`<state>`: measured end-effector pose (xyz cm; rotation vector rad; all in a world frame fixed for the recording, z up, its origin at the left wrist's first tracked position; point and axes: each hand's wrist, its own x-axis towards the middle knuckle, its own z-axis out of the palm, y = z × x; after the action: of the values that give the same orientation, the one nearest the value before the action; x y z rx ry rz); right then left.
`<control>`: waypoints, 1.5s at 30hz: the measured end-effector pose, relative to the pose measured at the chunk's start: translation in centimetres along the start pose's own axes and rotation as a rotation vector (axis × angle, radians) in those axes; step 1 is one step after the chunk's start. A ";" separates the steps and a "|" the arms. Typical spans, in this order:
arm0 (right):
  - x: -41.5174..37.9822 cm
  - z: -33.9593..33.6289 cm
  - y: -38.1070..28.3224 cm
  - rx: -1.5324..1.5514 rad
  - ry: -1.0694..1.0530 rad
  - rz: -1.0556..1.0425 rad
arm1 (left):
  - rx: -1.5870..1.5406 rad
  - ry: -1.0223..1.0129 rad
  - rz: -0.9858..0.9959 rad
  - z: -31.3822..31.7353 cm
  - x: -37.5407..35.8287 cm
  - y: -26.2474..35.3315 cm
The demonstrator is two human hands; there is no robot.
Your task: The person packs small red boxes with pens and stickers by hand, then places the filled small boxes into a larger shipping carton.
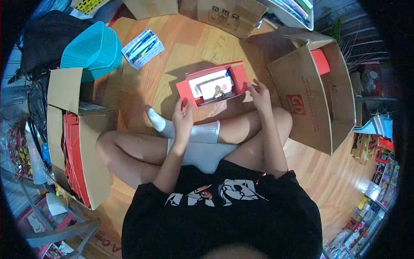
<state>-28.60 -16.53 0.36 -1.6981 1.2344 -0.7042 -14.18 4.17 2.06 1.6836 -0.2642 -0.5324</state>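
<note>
An open red box (212, 68) sits upright in front of my crossed legs, its side flaps spread outward. Inside it lie a white card (211, 89) with a brown and pink figure on it, and other white and blue items beneath. My left hand (183, 116) is at the box's left flap, fingers apart, near its lower corner. At the right flap is my right hand (259, 93), with its fingers spread and the tips touching or very close to the edge. Neither hand is wrapped round anything.
A blue-white tray of pens (143, 48) lies ahead on the left, beside turquoise baskets (92, 49). A carton with red sheets (95, 155) stands at left, a large open carton (302, 93) at right. More cartons (230, 17) line the far side.
</note>
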 end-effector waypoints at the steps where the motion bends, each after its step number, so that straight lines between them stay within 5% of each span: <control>1: 0.0 0.0 -0.2 0.047 -0.128 0.076 | 0.035 -0.027 0.006 0.4 0.3 0.0; 3: -0.1 0.4 -1.0 0.096 -0.251 0.153 | 0.029 -0.010 0.077 0.7 0.7 -0.3; 5: -0.3 1.3 -1.7 0.192 -0.186 -0.053 | 0.014 0.004 0.153 0.9 0.7 0.1; 8: 0.0 0.9 -2.0 -0.155 -0.218 -0.056 | 0.358 -0.169 0.232 0.8 0.1 1.9; 10: -1.3 1.1 -4.3 -0.224 -0.187 -0.210 | 0.915 -0.203 0.588 1.4 -0.4 2.0; 16: -1.7 2.2 -4.3 -0.403 -0.139 -0.553 | 1.116 -0.285 0.540 2.5 -0.4 0.2; 18: -1.9 2.6 -3.9 -0.458 -0.093 -0.649 | 1.106 -0.268 0.549 2.6 -0.3 -0.1; 23: -2.4 2.3 -4.9 -0.503 -0.279 -0.382 | 1.202 -0.302 0.494 2.2 -0.4 -0.3; 29: -0.5 3.7 -0.1 -0.117 -0.064 -0.397 | 1.037 -0.282 0.575 2.0 0.0 -1.8; 31: -0.7 2.7 -0.8 -0.272 -0.375 -0.155 | 1.007 -0.294 0.591 1.3 0.0 -2.2; 38: -2.9 0.6 -2.3 -0.546 -0.613 0.019 | 0.745 -0.379 0.515 -1.4 -0.1 -1.6; 39: -3.0 -0.2 -2.1 -0.376 -0.537 -0.143 | 0.712 -0.362 0.574 -1.7 0.0 -1.7; 42: -1.7 -1.6 -4.3 -0.625 -0.244 -0.178 | 0.710 -0.350 0.583 -1.7 0.1 -1.6; 45: -1.7 -1.4 -7.2 -0.252 -0.151 -0.419 | 0.696 -0.356 0.613 -1.7 0.6 -2.0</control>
<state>-27.22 -14.64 7.55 -2.2125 0.8976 -0.6671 -13.11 5.77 0.19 2.0194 -1.2963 -0.2757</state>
